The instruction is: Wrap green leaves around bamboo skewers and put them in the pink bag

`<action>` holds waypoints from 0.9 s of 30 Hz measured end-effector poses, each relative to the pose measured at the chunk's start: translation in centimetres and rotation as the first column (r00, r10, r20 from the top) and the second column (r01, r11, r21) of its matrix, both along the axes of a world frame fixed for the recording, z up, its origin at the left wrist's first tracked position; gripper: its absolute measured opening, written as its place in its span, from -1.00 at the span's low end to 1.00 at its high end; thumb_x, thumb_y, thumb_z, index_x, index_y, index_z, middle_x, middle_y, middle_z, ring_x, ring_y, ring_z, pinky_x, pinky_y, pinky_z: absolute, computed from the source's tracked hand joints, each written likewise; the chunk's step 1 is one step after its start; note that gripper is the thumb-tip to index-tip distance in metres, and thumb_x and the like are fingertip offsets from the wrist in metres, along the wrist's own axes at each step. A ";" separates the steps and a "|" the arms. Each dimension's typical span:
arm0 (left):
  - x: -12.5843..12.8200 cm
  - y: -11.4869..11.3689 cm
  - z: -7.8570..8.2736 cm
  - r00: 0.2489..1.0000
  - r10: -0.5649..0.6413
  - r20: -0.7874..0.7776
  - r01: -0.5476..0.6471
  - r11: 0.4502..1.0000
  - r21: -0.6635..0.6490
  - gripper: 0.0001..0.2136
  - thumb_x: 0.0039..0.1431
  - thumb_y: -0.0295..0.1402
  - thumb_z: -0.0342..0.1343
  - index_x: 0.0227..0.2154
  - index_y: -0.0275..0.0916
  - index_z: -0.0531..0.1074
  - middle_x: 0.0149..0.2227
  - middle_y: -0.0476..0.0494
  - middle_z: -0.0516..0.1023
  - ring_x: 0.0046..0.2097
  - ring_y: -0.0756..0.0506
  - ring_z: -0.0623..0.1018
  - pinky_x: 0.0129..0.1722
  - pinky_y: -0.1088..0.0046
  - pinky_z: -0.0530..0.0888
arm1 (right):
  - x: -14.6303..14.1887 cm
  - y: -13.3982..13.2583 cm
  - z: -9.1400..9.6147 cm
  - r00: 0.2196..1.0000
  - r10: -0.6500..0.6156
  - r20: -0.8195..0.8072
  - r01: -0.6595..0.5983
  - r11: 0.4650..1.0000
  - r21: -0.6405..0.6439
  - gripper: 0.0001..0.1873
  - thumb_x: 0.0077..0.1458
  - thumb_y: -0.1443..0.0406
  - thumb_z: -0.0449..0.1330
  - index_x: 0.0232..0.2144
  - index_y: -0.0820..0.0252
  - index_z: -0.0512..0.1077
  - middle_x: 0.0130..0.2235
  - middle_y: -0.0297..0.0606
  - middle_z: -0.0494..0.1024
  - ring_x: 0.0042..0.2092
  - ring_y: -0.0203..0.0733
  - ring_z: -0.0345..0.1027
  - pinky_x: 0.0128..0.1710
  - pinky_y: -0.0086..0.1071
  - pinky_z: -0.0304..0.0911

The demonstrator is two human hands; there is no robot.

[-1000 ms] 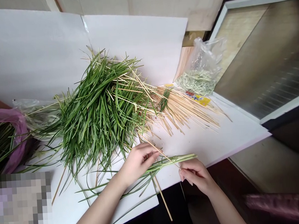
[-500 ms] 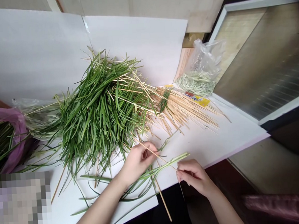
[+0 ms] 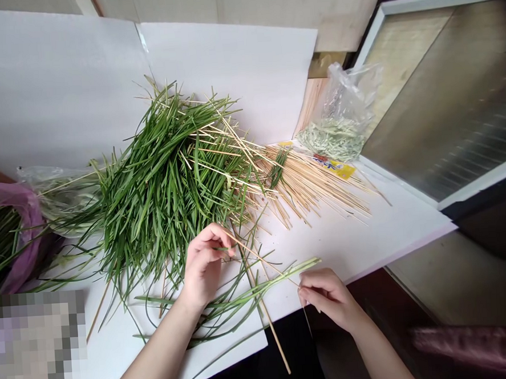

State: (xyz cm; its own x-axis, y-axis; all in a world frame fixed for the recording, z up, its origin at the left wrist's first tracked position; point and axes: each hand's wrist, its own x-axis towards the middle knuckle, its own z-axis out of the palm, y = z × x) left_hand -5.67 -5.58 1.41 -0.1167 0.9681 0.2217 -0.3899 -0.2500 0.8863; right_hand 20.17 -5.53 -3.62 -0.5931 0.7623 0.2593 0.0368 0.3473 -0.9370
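Observation:
A big heap of green chive leaves (image 3: 162, 183) lies on white boards (image 3: 367, 234), mixed with thin bamboo skewers (image 3: 313, 186) that fan out to the right. My left hand (image 3: 204, 264) is closed in a pinch on a green chive leaf at the heap's near edge. My right hand (image 3: 325, 293) sits at the board's front edge, fingers curled on the end of a thin skewer (image 3: 261, 257) that runs up-left toward my left hand. A few loose chive stalks (image 3: 259, 289) lie between my hands, and another skewer (image 3: 267, 320) crosses under them.
A clear plastic bag of pale green trimmings (image 3: 339, 127) stands at the back right beside a yellow wrapper (image 3: 335, 166). A pink bag with more greens (image 3: 11, 238) is at the left edge. A framed glass panel (image 3: 445, 103) rises on the right.
My left hand moved up and left from the loose stalks to the edge of the heap and pinched a leaf. My right hand stayed put on the skewer's end.

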 end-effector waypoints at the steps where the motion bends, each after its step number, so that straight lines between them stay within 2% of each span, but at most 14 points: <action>1: -0.2 0.0 0.3 1.000 0.015 -0.004 -0.015 0.999 0.038 -0.89 -0.14 -0.46 0.04 -0.58 -0.22 0.46 -0.56 -0.10 0.38 -0.43 -0.10 0.36 -0.39 0.36 0.29 | 0.0 0.0 0.0 1.000 0.000 -0.001 0.000 1.000 -0.001 -0.52 0.38 0.15 0.12 -0.59 0.17 0.40 -0.61 -0.38 0.29 -0.55 -0.23 0.11 -0.53 -0.36 -0.06; 4: -0.6 -0.1 0.8 0.999 0.031 -0.020 -0.029 0.993 0.117 -0.78 -0.04 -0.35 -0.02 -0.71 -0.19 0.42 -0.66 -0.11 0.25 -0.47 -0.12 0.28 -0.42 0.32 0.23 | 0.0 -0.1 0.0 1.000 -0.002 -0.003 0.002 1.000 -0.003 -0.54 0.37 0.19 0.11 -0.58 0.17 0.40 -0.60 -0.39 0.28 -0.54 -0.24 0.11 -0.52 -0.35 -0.05; 6: -0.9 -0.1 0.7 0.996 0.004 -0.093 0.009 0.991 0.131 -0.73 0.02 -0.30 -0.03 -0.73 -0.17 0.37 -0.67 -0.10 0.21 -0.49 -0.12 0.26 -0.42 0.31 0.21 | 0.0 0.0 -0.1 1.000 -0.004 -0.003 0.004 1.000 -0.008 -0.56 0.37 0.22 0.11 -0.58 0.18 0.40 -0.59 -0.39 0.29 -0.54 -0.24 0.11 -0.52 -0.36 -0.05; 9: -1.0 -0.1 0.0 0.921 -0.038 -0.387 0.083 0.991 0.101 -0.63 0.19 -0.25 -0.09 -0.72 -0.16 0.27 -0.63 -0.10 0.24 -0.45 -0.13 0.29 -0.37 0.29 0.24 | -0.2 0.0 -0.2 1.000 0.001 -0.006 -0.001 1.000 -0.006 -0.58 0.36 0.24 0.12 -0.57 0.18 0.39 -0.59 -0.39 0.29 -0.54 -0.25 0.11 -0.52 -0.36 -0.05; 11: -0.8 -0.1 -0.5 0.768 -0.029 -0.639 0.093 0.994 0.066 -0.53 0.35 -0.26 -0.19 -0.72 -0.17 0.20 -0.62 -0.07 0.24 -0.45 -0.11 0.30 -0.30 0.29 0.27 | -0.2 0.0 -0.3 1.000 0.006 -0.016 -0.006 1.000 0.001 -0.59 0.36 0.24 0.12 -0.57 0.18 0.39 -0.59 -0.39 0.29 -0.54 -0.25 0.12 -0.52 -0.37 -0.05; 14: 0.1 0.1 -1.2 0.445 0.082 -0.892 0.078 0.989 0.129 -0.52 0.42 -0.27 -0.16 -0.68 -0.19 0.21 -0.58 -0.04 0.29 -0.42 -0.09 0.32 -0.22 0.30 0.31 | -0.2 0.0 -0.3 0.999 0.011 -0.032 -0.010 1.000 0.006 -0.59 0.36 0.24 0.12 -0.57 0.18 0.39 -0.58 -0.40 0.30 -0.54 -0.26 0.12 -0.52 -0.37 -0.04; 16: 0.8 0.4 -1.6 0.279 0.206 -0.938 0.069 0.970 0.233 -0.67 0.38 -0.31 -0.04 -0.53 -0.22 0.39 -0.41 -0.12 0.46 -0.28 -0.13 0.39 -0.13 0.28 0.35 | -0.2 0.0 -0.3 0.999 0.011 -0.031 -0.011 1.000 0.006 -0.59 0.35 0.25 0.12 -0.57 0.18 0.39 -0.59 -0.40 0.30 -0.54 -0.26 0.12 -0.52 -0.38 -0.04; 18: 1.3 0.7 -1.8 0.153 0.282 -0.947 0.063 0.954 0.294 -0.83 0.35 -0.36 0.02 -0.18 -0.24 0.51 -0.10 -0.22 0.55 -0.06 -0.22 0.41 -0.02 0.21 0.34 | -0.2 0.0 -0.2 1.000 0.009 -0.025 -0.009 1.000 0.008 -0.60 0.35 0.26 0.12 -0.57 0.18 0.39 -0.59 -0.41 0.29 -0.54 -0.26 0.12 -0.53 -0.38 -0.03; 20: 1.7 1.0 -2.1 0.046 0.294 -0.955 0.086 0.951 0.297 -0.72 0.33 -0.38 0.06 0.06 -0.20 0.46 0.10 -0.24 0.51 0.08 -0.29 0.37 0.05 0.11 0.31 | -0.2 0.0 -0.2 1.000 0.005 -0.017 -0.005 1.000 0.007 -0.60 0.35 0.27 0.12 -0.57 0.18 0.40 -0.59 -0.41 0.29 -0.54 -0.26 0.12 -0.53 -0.38 -0.04; 21: 1.7 1.1 -2.2 0.008 0.288 -0.958 0.098 0.953 0.287 -0.71 0.33 -0.38 0.07 0.07 -0.18 0.46 0.12 -0.22 0.52 0.10 -0.31 0.36 0.04 0.08 0.30 | -0.2 0.0 -0.2 1.000 0.002 -0.015 -0.002 1.000 0.007 -0.60 0.35 0.27 0.12 -0.57 0.18 0.40 -0.59 -0.40 0.30 -0.54 -0.26 0.12 -0.54 -0.38 -0.04; 23: 1.6 1.2 -2.3 -0.009 0.273 -0.962 0.102 0.957 0.271 -0.77 0.33 -0.39 0.07 -0.02 -0.17 0.53 0.04 -0.19 0.59 0.06 -0.32 0.38 0.00 0.07 0.29 | -0.2 0.0 -0.3 1.000 -0.001 -0.014 0.001 1.000 0.008 -0.60 0.35 0.27 0.12 -0.57 0.18 0.40 -0.59 -0.40 0.30 -0.54 -0.26 0.13 -0.53 -0.38 -0.04; 24: 1.5 1.2 -2.4 0.016 0.269 -0.963 0.092 0.959 0.269 -0.80 0.33 -0.40 0.07 -0.08 -0.17 0.55 -0.02 -0.17 0.62 0.02 -0.30 0.39 -0.02 0.09 0.29 | -0.1 -0.1 -0.3 1.000 -0.001 -0.013 0.001 1.000 0.011 -0.60 0.35 0.28 0.12 -0.57 0.18 0.40 -0.59 -0.40 0.30 -0.54 -0.26 0.13 -0.53 -0.38 -0.04; 26: 1.2 1.1 -2.5 0.120 0.260 -0.958 0.049 0.962 0.267 -0.84 0.31 -0.44 0.09 -0.16 -0.16 0.56 -0.14 -0.13 0.65 -0.06 -0.25 0.42 -0.04 0.13 0.30 | -0.1 -0.2 -0.3 1.000 -0.003 -0.008 0.003 1.000 0.018 -0.61 0.34 0.28 0.12 -0.57 0.18 0.41 -0.59 -0.40 0.30 -0.53 -0.25 0.13 -0.53 -0.38 -0.05; 27: 1.1 1.0 -2.5 0.203 0.255 -0.945 0.019 0.964 0.264 -0.84 0.29 -0.46 0.10 -0.17 -0.16 0.55 -0.19 -0.12 0.64 -0.09 -0.23 0.43 -0.04 0.15 0.30 | -0.1 -0.2 -0.3 1.000 -0.005 -0.005 0.005 1.000 0.022 -0.61 0.34 0.28 0.12 -0.56 0.18 0.41 -0.59 -0.40 0.30 -0.53 -0.25 0.13 -0.53 -0.38 -0.05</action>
State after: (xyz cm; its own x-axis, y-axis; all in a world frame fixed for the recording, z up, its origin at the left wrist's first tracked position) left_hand -4.62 -4.57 -1.06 0.2114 0.8879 0.4086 0.7841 -0.4036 0.4714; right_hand 20.09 -5.73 -3.88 -0.5878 0.7594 0.2790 0.0338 0.3675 -0.9294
